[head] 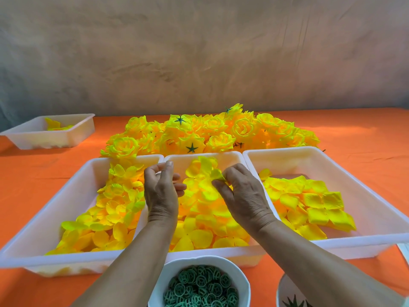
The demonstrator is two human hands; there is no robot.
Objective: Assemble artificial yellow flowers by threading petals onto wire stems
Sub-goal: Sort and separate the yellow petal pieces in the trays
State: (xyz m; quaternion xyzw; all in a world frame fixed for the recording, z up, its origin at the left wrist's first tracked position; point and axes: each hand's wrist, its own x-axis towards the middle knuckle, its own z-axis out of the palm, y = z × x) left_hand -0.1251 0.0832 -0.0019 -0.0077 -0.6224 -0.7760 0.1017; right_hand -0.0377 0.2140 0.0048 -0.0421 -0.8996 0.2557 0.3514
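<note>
Three white trays of loose yellow petals stand side by side: the left tray [48, 216], the middle tray [223, 155] and the right tray [374, 204]. Over the middle tray, my right hand [245, 196] pinches a yellow petal [218, 175] between thumb and fingers. My left hand [162, 191] hovers beside it, thumb and forefinger pinched on a small pale piece [158, 173] that is barely visible; its other fingers point loosely toward the right hand. A heap of finished yellow flowers [210, 131] with green star backs lies behind the trays.
A white bowl of green plastic rings [199, 284] sits at the near edge, and a second bowl [285, 291] holding green star pieces stands to its right. A fourth white tray [66, 136] with a few petals stands far left on the orange cloth [354, 134].
</note>
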